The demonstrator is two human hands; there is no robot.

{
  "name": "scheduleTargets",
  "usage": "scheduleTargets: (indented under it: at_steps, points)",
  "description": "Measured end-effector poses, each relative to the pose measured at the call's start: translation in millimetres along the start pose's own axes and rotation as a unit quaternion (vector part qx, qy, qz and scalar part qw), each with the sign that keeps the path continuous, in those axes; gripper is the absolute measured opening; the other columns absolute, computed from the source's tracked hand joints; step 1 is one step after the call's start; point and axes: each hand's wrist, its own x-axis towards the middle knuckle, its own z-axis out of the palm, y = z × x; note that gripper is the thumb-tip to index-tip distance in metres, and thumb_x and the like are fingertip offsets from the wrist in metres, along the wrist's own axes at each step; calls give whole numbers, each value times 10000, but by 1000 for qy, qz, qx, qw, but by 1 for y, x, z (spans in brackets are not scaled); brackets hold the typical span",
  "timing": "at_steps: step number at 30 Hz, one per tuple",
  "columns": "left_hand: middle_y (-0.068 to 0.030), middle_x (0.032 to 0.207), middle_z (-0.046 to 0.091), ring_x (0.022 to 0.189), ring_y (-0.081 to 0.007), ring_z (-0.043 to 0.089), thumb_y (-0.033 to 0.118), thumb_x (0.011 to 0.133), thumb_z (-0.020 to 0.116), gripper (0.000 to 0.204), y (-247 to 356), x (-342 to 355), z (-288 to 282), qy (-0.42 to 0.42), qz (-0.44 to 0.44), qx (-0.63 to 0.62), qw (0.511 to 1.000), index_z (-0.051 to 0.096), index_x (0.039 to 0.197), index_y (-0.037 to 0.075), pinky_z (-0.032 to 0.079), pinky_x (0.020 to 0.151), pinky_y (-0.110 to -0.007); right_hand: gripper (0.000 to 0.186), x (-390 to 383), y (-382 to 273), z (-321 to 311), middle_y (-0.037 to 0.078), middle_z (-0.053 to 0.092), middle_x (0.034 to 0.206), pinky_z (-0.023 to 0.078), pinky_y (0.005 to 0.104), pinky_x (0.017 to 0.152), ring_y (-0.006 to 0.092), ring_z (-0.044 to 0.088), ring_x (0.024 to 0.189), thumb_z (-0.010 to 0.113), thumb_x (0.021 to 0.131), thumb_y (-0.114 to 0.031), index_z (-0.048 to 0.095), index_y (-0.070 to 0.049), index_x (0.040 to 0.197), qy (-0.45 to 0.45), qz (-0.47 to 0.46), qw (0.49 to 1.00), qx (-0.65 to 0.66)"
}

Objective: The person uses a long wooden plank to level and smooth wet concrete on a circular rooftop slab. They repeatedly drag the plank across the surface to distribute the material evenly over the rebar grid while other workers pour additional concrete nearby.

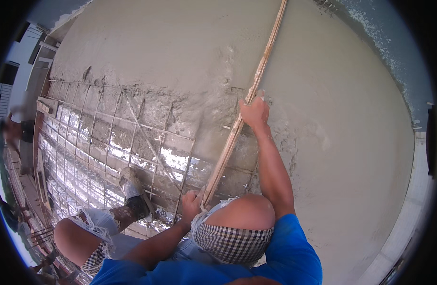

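Note:
A long, narrow wooden board [237,124], smeared with concrete, runs from beside my knee up and to the right, past the top of the view. Around its near end my left hand [192,204] is closed, close to my bent knee. Farther along, my right hand [255,112] grips the same board with the arm stretched forward. Wet grey concrete [342,142] spreads smooth to the right of the board. On its left the concrete [133,42] ends in a rough, lumpy edge over a steel rebar mesh [112,116].
My boot [133,190] stands among the bars, on the mesh area. A pale border [403,199] bounds the slab on the right, and a grey wall [384,38] rises at the far right. Blurred at the left edge is another person [20,130], near wooden formwork [39,142].

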Motion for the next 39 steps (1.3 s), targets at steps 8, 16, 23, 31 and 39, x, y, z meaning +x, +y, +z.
scheduleTargets:
  at_steps: [8,16,23,31,39]
  points:
    - [-131,1006,575,983,-335,562,310,731,847,791,-46,-21,-11,30,-14,4,999,642,1449,48,414,864,-461,661,-10,-64,46,332,720,1103,537,532,996,495,694,1087,768,877,-427,639,137,1197,-54,-18,998,-10]
    - [-140,911,507,910,-344,520,252,888,736,427,-54,-29,-20,72,-64,-31,995,719,1257,39,383,780,-451,545,-17,-121,94,298,746,999,568,549,920,477,719,1011,743,898,-451,736,67,1066,-91,-127,987,-18]
    - [-135,926,567,922,-347,567,193,875,718,506,-65,-49,5,54,-76,-86,992,691,1358,41,406,785,-470,594,-19,-148,101,300,745,1013,571,534,929,464,721,1027,733,899,-457,714,83,1147,-145,-152,978,-13]
    - [-115,907,554,918,-347,563,137,911,686,248,-49,-44,22,51,7,-11,999,721,1144,61,404,777,-475,765,-15,-105,76,337,732,1046,561,530,960,478,711,1055,754,871,-414,580,152,1356,-86,-123,989,-12]
    - [-127,1024,638,918,-347,591,152,928,712,289,-62,-53,25,76,-6,-22,997,764,1206,92,430,800,-495,673,-19,-114,65,356,719,1060,551,539,979,494,699,1071,736,875,-421,666,141,1237,-121,-119,985,9]
